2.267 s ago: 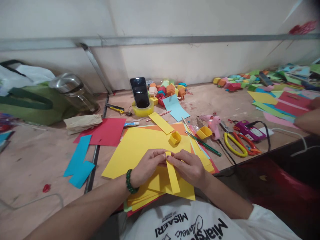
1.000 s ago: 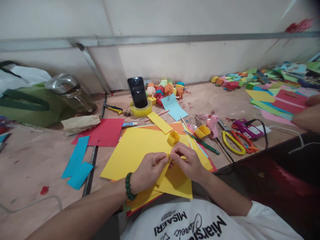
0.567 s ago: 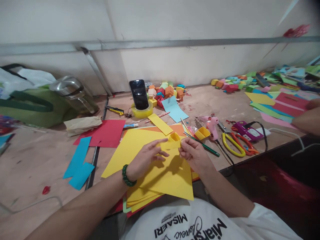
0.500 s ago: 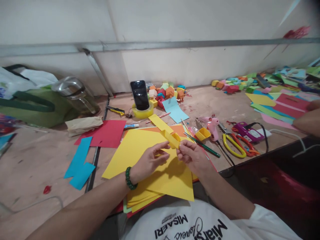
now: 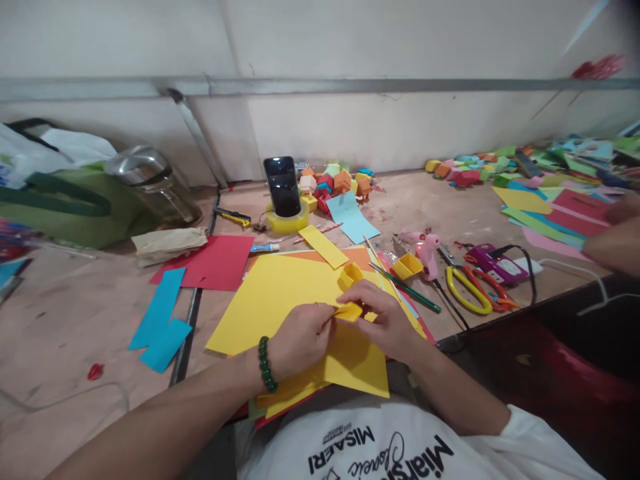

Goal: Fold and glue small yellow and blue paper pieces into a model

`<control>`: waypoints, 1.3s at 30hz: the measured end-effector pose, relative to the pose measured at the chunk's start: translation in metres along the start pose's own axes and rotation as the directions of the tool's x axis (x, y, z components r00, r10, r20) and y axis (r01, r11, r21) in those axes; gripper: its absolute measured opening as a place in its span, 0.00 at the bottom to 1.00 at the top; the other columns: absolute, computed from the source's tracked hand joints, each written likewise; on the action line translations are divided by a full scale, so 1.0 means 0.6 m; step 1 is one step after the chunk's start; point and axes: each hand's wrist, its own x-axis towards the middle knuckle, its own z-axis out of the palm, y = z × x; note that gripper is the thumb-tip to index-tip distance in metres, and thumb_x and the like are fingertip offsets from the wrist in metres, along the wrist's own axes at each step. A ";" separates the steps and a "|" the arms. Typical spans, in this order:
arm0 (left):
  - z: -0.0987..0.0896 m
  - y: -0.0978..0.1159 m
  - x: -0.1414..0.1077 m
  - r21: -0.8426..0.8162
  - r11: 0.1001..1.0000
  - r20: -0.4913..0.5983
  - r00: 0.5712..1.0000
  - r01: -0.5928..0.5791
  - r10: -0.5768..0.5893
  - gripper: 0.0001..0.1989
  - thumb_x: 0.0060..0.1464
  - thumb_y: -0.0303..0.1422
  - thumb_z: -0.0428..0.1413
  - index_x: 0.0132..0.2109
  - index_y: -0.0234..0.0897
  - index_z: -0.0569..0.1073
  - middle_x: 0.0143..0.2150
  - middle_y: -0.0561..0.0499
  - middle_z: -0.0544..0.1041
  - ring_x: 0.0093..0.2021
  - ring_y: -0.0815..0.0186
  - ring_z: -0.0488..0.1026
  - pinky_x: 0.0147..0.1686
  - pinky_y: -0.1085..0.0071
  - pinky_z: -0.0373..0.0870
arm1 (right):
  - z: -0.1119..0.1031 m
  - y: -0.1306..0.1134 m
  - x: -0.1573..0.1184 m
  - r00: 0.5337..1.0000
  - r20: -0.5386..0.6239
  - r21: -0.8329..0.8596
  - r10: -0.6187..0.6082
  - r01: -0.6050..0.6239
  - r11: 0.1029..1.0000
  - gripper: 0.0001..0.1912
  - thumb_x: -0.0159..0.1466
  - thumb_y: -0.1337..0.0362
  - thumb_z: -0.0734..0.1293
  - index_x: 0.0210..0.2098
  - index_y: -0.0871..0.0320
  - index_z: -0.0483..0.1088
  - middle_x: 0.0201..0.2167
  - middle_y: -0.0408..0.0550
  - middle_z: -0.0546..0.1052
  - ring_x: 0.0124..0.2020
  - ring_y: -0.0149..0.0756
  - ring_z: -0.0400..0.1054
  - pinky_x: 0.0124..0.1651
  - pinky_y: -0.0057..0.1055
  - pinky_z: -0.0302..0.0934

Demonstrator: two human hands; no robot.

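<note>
My left hand [image 5: 303, 337] pinches the left end of a small folded yellow paper piece [image 5: 350, 311]. The fingers of my right hand [image 5: 387, 320] are closed round its right end. Both hands are just above a stack of yellow sheets [image 5: 270, 287]. A small yellow paper box [image 5: 351, 274] stands on the stack just beyond my right fingers. Behind it lies a yellow strip [image 5: 323, 247]. Another yellow box [image 5: 407, 265] sits to the right, beside the pink glue gun [image 5: 426, 253].
Right are a green pencil [image 5: 413, 293], yellow-handled scissors [image 5: 467, 297] and a purple device [image 5: 500, 263]. Behind stands a phone [image 5: 283, 187] in a tape roll [image 5: 287, 222]. A red sheet [image 5: 225, 260] and blue strips [image 5: 160, 307] lie left. Another person's arm [image 5: 613, 243] reaches in at far right.
Both hands have moved down and nearer my body. The yellow box is now on the stack, out of my right hand. My left hand has closed on a folded yellow piece.
</note>
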 end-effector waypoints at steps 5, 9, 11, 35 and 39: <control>0.001 0.004 0.002 -0.052 0.994 -0.056 0.994 -0.101 0.098 0.14 0.54 0.22 0.46 0.37 0.36 0.76 0.29 0.50 0.78 0.30 0.67 0.73 0.32 0.74 0.66 | -0.004 -0.002 0.006 0.989 -0.024 -0.060 -0.149 0.147 0.987 0.04 0.62 0.70 0.65 0.32 0.57 0.71 0.27 0.44 0.71 0.29 0.31 0.65 0.31 0.27 0.61; 0.000 0.002 0.001 0.024 0.989 -0.100 0.984 -0.145 0.147 0.14 0.56 0.23 0.46 0.38 0.35 0.77 0.27 0.50 0.78 0.28 0.67 0.73 0.30 0.74 0.67 | -0.008 -0.006 0.005 0.976 0.007 -0.090 -0.217 0.217 0.972 0.02 0.61 0.69 0.66 0.34 0.57 0.68 0.28 0.44 0.71 0.29 0.31 0.65 0.30 0.27 0.62; 0.001 0.000 0.000 0.057 0.985 -0.116 0.979 -0.162 0.168 0.15 0.55 0.23 0.47 0.40 0.37 0.78 0.26 0.51 0.77 0.27 0.68 0.72 0.29 0.74 0.67 | -0.011 -0.006 0.004 0.963 0.029 -0.119 -0.269 0.270 0.955 0.03 0.62 0.67 0.66 0.36 0.57 0.69 0.30 0.46 0.71 0.29 0.31 0.66 0.30 0.26 0.63; -0.004 0.013 -0.005 0.108 0.950 -0.304 0.900 -0.294 0.313 0.13 0.54 0.24 0.48 0.30 0.34 0.77 0.19 0.51 0.75 0.19 0.71 0.70 0.22 0.77 0.63 | -0.006 -0.009 -0.016 0.865 0.002 -0.309 -0.502 0.478 0.822 0.12 0.64 0.70 0.62 0.48 0.60 0.70 0.30 0.51 0.71 0.29 0.34 0.67 0.29 0.28 0.64; 0.000 0.011 -0.005 -0.038 0.981 -0.335 0.928 -0.188 0.165 0.13 0.54 0.26 0.48 0.29 0.34 0.78 0.20 0.51 0.76 0.21 0.71 0.71 0.23 0.77 0.66 | 0.005 -0.009 -0.017 0.800 0.060 -0.397 -0.597 0.567 0.722 0.21 0.64 0.73 0.59 0.57 0.62 0.63 0.28 0.51 0.73 0.26 0.36 0.65 0.26 0.30 0.63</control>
